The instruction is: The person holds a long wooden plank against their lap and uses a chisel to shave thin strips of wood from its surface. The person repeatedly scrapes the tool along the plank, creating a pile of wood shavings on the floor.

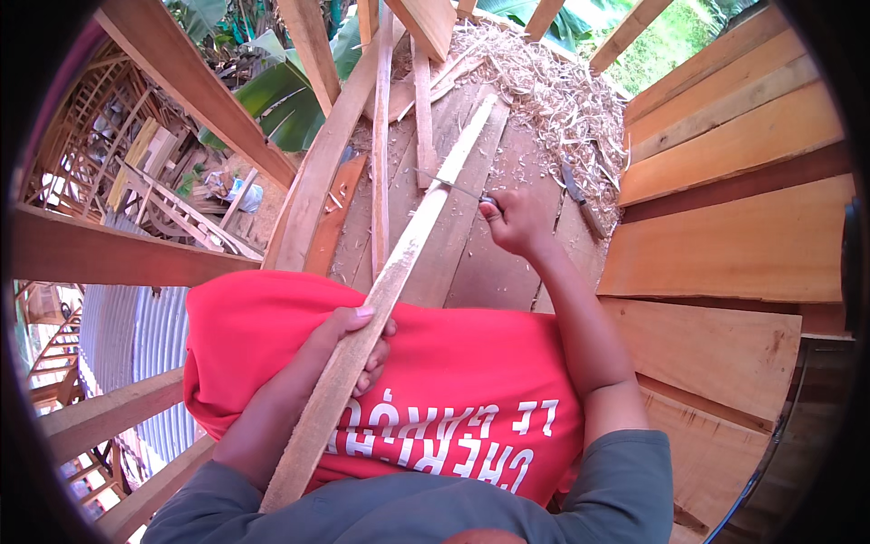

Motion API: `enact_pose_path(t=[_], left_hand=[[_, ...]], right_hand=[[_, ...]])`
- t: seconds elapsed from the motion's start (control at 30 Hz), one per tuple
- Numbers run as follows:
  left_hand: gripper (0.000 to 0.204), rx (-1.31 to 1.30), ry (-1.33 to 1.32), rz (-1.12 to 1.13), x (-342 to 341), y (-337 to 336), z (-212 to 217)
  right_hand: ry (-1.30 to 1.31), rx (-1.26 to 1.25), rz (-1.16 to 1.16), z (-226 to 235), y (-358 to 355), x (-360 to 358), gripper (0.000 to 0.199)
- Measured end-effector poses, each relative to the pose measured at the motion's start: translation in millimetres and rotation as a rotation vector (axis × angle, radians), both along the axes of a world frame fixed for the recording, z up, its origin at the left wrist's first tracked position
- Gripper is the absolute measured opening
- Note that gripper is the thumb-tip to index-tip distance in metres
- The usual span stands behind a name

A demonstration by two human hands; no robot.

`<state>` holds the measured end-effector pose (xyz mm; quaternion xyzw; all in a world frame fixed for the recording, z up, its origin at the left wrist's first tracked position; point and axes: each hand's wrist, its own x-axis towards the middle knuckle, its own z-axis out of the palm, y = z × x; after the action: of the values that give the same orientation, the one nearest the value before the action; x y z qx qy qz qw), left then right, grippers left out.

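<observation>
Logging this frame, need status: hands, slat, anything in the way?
Left hand gripping slat against lap. Right hand holding blade on slat's edge. Shavings piled beyond; nothing blocking.

Left hand (349, 349) gripping long wooden strip (399, 272) at near end, pressing it against red shirt (471, 390). Strip running far-right over plank floor (489, 263). Right hand (517, 222) closing around knife (453, 188), blade lying across strip. Wood shavings (553, 91) piling far right. Stacked boards (734, 208) lying right. Timber framing (181, 72) crossing left.
</observation>
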<state>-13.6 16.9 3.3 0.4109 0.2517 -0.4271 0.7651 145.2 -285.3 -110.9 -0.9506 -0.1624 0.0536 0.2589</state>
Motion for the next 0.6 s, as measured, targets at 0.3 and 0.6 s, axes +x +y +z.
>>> enact_pose_path(t=[0.3,0.6], left_hand=[[0.047,0.078,-0.016,-0.071,-5,-5,5],[0.048,0.067,-0.042,-0.07,-3,-6,9]], right_hand=[[-0.207,0.029,-0.074,1,7,7,0.045],[-0.155,0.111,-0.056,-6,2,5,0.045]])
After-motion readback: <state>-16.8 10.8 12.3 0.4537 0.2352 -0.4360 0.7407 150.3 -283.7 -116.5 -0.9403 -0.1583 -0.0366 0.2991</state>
